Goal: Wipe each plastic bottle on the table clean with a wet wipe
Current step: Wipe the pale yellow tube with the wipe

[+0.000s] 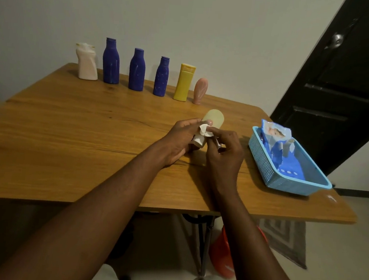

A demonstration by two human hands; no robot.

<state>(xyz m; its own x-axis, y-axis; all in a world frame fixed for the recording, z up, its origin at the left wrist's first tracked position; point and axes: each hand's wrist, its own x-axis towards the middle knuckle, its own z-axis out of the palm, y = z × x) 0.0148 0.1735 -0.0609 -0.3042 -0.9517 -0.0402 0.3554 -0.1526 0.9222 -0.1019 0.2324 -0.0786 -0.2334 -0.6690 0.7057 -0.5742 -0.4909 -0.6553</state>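
A pale yellow-green bottle [216,118] is held above the middle of the wooden table [68,148], its rounded end pointing away from me. My left hand [179,141] grips it from the left, thumb across its side. A crumpled white wet wipe [202,133] lies against the bottle between both hands. My right hand [224,156] pinches the wipe with thumb and forefinger from the right. The bottle's lower part is hidden behind my hands.
Along the far edge stand a cream bottle [87,62], three blue bottles [111,61] [137,69] [161,77], a yellow bottle [184,82] and a small pink tube [200,91]. A blue basket [263,161] at the right holds a wet-wipe pack [278,142]. A dark door [337,90] stands behind.
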